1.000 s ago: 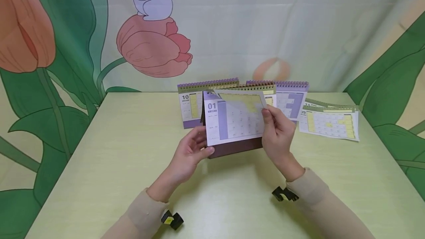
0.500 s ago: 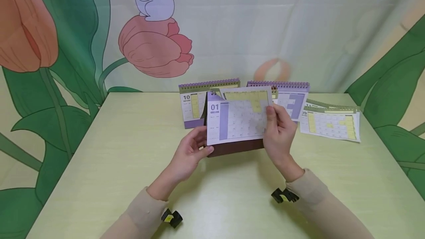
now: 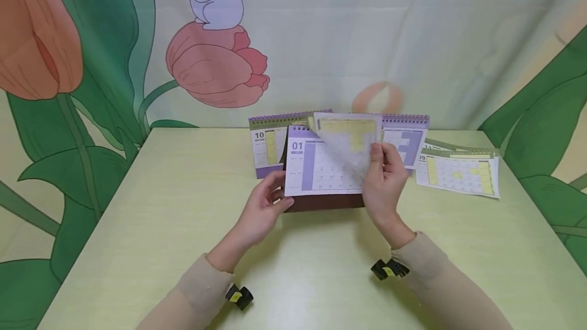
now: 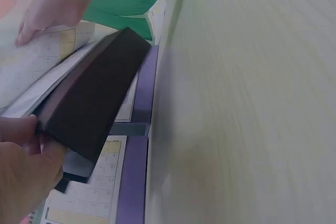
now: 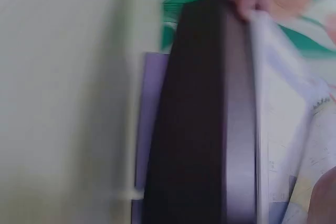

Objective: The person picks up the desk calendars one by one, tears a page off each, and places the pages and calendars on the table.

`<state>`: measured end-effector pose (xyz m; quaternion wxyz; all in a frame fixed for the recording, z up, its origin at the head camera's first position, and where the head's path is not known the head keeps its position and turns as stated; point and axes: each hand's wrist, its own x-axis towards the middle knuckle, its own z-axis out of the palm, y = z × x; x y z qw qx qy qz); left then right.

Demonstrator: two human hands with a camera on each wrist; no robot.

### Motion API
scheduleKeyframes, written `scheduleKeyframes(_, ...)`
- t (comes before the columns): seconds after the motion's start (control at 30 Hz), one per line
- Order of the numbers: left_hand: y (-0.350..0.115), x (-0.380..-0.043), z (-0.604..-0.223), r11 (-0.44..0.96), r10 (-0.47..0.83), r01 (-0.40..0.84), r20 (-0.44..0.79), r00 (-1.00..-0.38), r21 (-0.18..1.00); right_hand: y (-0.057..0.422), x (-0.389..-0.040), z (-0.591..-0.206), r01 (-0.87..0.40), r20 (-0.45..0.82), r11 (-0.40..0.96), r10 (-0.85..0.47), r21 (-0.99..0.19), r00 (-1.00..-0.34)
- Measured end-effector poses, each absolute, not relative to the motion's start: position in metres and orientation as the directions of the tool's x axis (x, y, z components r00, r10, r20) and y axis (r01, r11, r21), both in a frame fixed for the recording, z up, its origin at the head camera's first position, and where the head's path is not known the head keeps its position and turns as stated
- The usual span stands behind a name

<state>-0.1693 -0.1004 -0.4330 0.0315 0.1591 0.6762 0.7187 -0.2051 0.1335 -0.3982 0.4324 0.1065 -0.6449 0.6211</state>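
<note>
In the head view, my left hand (image 3: 261, 213) holds the lower left corner of a desk calendar, fingers behind and thumb at the front. Its purple-headed page (image 3: 308, 167) reads 01, above a dark brown base (image 3: 326, 202). My right hand (image 3: 386, 182) pinches the right edge of a raised sheet (image 3: 350, 134) with a yellow-patterned grid, which slants across the 01 page. The calendar is tilted and held up off the table. From the left wrist, the dark base (image 4: 100, 93) shows with my thumb and fingers on its end. The sheet's attachment at the rings is partly hidden.
Behind stand a calendar marked 10 (image 3: 270, 146) and a purple one (image 3: 405, 141). Loose calendar sheets (image 3: 458, 173) lie at their right on the pale table (image 3: 197, 177). A printed tulip curtain (image 3: 321, 39) hangs at the back.
The sheet in my right hand has lifted and shifted up and right, uncovering more of the 01 page's purple header. My left hand keeps its hold on the calendar's corner.
</note>
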Motion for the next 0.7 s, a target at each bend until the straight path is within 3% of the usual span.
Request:
scheduleKeyframes(0.27,-0.097,-0.172,-0.439,-0.078,0.242,0.169,0.183,-0.953,0.983,0.152,-0.216,-0.388,-0.604,0.585,0.152,0.508,-0.783,-0.632)
scheduleKeyframes(0.47,-0.100,-0.174,-0.442,-0.028,0.232,0.136,0.139,-0.963,0.990,0.161,-0.227,-0.385,-0.558,0.428,0.000,0.641,-0.830,-0.637)
scheduleKeyframes(0.7,-0.107,-0.176,-0.444,0.011,0.167,0.064,0.062,-0.984,0.998,0.175,-0.241,-0.378,-0.571,0.326,-0.108,0.728,-0.814,-0.603)
